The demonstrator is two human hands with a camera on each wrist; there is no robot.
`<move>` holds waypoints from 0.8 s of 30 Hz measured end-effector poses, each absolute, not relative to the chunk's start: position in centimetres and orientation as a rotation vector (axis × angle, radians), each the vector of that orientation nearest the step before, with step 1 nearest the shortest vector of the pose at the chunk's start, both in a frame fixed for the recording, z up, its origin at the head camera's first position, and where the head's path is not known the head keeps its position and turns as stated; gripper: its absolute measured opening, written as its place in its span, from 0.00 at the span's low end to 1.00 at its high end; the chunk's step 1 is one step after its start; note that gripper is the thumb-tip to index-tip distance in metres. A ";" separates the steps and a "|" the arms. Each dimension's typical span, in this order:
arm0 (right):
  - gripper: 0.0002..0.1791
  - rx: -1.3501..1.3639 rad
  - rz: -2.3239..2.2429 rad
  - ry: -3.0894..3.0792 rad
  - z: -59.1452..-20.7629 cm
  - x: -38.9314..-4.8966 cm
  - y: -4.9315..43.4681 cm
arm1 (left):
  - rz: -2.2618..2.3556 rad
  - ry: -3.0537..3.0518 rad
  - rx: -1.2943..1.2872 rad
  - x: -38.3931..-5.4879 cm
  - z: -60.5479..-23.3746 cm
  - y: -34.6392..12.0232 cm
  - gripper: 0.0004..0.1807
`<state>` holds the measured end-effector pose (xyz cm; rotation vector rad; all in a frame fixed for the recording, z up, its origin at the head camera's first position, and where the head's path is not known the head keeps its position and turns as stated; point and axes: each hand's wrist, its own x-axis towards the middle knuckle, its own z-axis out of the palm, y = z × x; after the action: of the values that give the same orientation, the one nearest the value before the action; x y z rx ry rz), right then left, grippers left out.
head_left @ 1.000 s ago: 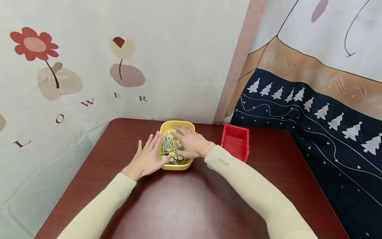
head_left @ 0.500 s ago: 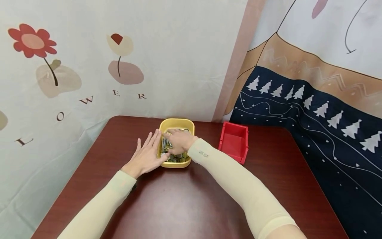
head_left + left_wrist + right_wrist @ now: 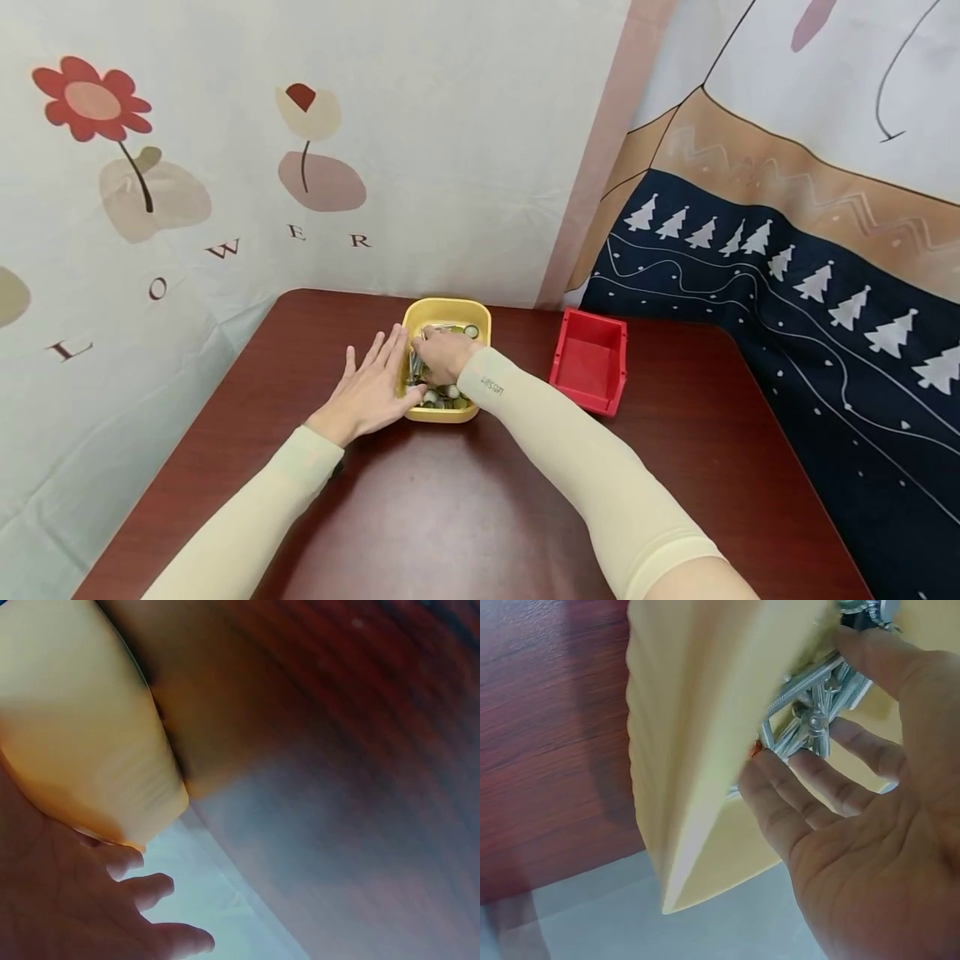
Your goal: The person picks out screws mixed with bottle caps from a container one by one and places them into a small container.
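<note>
A yellow plastic tub [image 3: 447, 417] stands near the back of the table, holding silver bolts [image 3: 810, 716] and several shiny, coin-like discs [image 3: 444, 400]. My left hand [image 3: 367, 400] rests with straight, spread fingers along the tub's left side, its thumb over the front left corner. In the left wrist view, the palm lies by the outer wall. My right hand [image 3: 447, 353] is down inside the tub. The right wrist view shows its thumb and fingers curled around a bunch of the bolts. A small orange-red bit shows beside the fingertips.
A red open bin [image 3: 591, 360] stands on the dark red-brown table [image 3: 450, 508], to the right of the tub. Behind the table hangs a pale printed cloth [image 3: 465, 150], with a dark blue tree-patterned cloth [image 3: 720, 283] on the right.
My right hand has moved left and down into the tub, and its spread fingers have curled in on the bolts. My left hand stays against the tub's side.
</note>
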<state>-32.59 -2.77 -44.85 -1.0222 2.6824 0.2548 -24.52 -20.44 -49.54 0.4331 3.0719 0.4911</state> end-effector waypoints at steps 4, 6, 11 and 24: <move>0.37 -1.017 0.267 2.703 -45.6 -33.2 -2.7 | 0.487 3.069 0.433 -24.5 -49.5 -20.4 0.60; 0.35 -1.017 0.263 2.700 -45.8 -33.3 -2.6 | 0.487 3.065 0.434 -24.5 -49.5 -20.4 0.59; 0.25 -1.055 0.287 2.695 -47.4 -34.5 -2.3 | 0.488 3.063 0.436 -24.5 -49.4 -20.5 0.59; 0.12 -1.130 0.000 2.699 -52.2 -38.8 0.0 | 0.517 3.057 0.402 -24.3 -49.6 -20.4 0.59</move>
<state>-38.77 0.03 -52.21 -1.1302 2.6985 0.0000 -24.26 -20.42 -49.55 0.4022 3.0569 0.5170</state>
